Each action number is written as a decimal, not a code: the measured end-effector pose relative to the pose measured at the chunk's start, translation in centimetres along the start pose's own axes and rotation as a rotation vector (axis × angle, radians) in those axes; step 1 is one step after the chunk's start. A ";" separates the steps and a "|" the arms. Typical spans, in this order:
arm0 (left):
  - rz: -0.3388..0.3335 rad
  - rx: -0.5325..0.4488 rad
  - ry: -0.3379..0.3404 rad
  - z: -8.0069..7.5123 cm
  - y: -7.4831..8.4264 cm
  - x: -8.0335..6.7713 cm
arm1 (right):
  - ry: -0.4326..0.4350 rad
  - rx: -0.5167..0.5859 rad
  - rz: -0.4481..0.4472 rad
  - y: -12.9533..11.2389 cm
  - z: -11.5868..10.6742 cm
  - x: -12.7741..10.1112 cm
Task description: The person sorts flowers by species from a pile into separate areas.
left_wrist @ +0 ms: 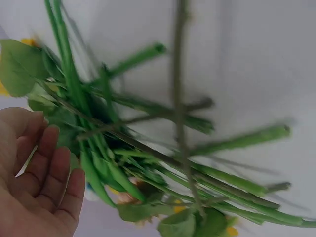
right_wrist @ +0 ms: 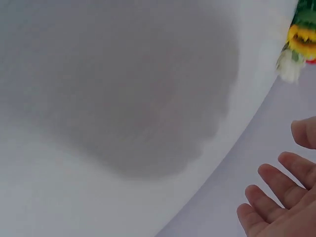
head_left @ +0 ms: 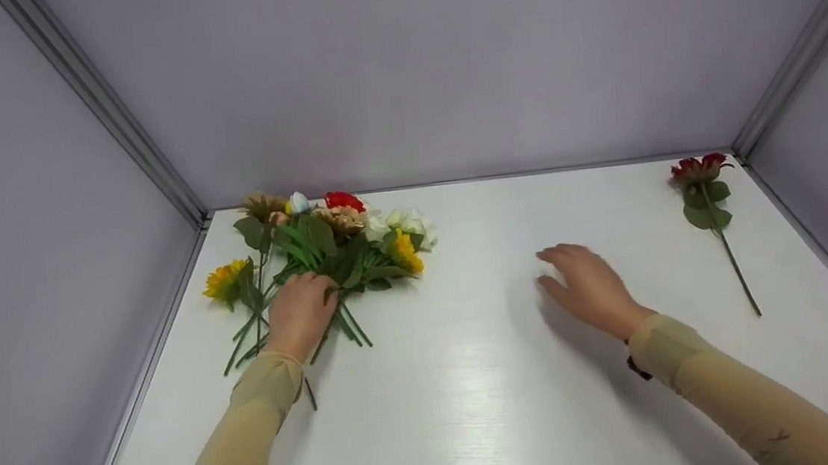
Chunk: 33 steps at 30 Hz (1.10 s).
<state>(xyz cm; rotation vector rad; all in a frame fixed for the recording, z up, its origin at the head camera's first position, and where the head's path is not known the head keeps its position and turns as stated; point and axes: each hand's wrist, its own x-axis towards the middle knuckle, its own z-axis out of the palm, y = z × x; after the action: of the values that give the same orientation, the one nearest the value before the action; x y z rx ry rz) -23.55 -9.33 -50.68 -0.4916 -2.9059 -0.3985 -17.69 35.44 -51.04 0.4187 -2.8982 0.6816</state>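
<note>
Flowers (head_left: 345,257) are heaped in one loose pile on the left of a white surface (head_left: 464,378), their heads turned toward the back edge. Among them can be counted two yellow heads, one at each side, one red bloom (head_left: 345,202), one brown bloom (head_left: 262,205), one beige bloom (head_left: 342,219) and one pale bud (head_left: 298,203); the crowded white blooms (head_left: 407,225) cannot be counted surely. One dark red flower (head_left: 699,171) is laid alone near the right edge, its stem pointed toward the front.

Two hands are seen. The left hand (head_left: 301,310) is lowered over the pile's stems, its fingers loosely bent; whether a stem is pinched cannot be told. The right hand (head_left: 590,288) is held over the surface with thumb and fingers parted, nothing gripped.

Wide open room is left between pile and lone flower, and along the front. The surface is bordered by three walls (head_left: 430,74), at back, left and right.
</note>
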 end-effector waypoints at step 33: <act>-0.114 0.054 -0.224 0.1 0.2 1.6 | -0.394 -0.198 -0.523 -16.4 8.8 0.7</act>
<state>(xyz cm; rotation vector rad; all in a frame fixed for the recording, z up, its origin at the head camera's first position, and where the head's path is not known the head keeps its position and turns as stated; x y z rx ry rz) -24.99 -8.64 -50.43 -0.3858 -3.1618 -0.2964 -14.05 17.22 -51.90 1.3464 -2.9401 0.2459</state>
